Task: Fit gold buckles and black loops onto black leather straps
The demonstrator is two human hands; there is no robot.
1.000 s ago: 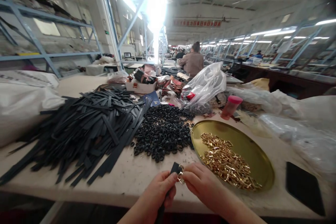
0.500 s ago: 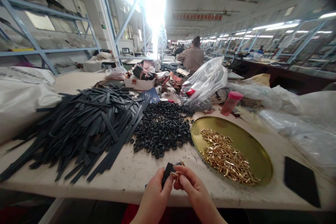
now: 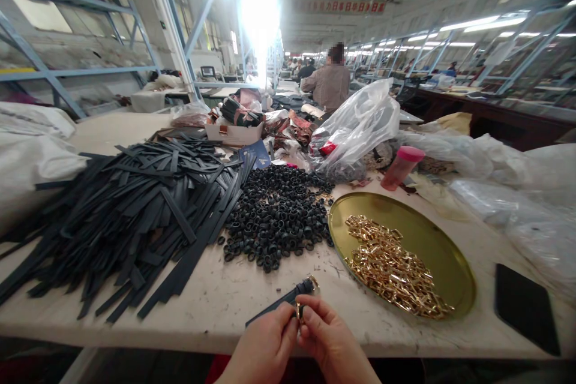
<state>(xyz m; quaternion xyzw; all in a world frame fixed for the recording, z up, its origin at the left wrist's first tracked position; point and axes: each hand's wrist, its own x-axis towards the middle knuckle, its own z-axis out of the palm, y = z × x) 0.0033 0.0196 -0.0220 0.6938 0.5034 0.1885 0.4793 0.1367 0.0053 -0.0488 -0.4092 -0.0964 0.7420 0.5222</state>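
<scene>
The left hand (image 3: 265, 345) and the right hand (image 3: 332, 342) are close together at the near edge of the white worktable (image 3: 225, 303), low in the middle of the view. The fingertips of both hands are pressed together on a small gold metal buckle (image 3: 299, 311), which sits between them; the two thumbs nearly touch each other.

Just beyond the fingers lies a narrow black leather strap (image 3: 281, 302). It runs at a slant across the table edge and has a gold fitting (image 3: 311, 283) at its far end. I cannot tell if the left hand also touches this strap.

To the right of the hands there is a round brass-coloured metal tray (image 3: 434, 246) with a heap of loose gold buckles (image 3: 389, 267) in it. Behind the hands, in the middle of the table, is a heap of small black loops (image 3: 276, 216). Left of it is a big pile of long black flat straps (image 3: 135, 210).

Farther back a pink-capped plastic bottle (image 3: 400, 167) lies tilted near a clear plastic bag (image 3: 355, 129). A flat black rectangular object (image 3: 524, 307) rests at the right edge of the table. Another person in a brown jacket (image 3: 330, 83) sits far behind, with the back turned to the camera.
</scene>
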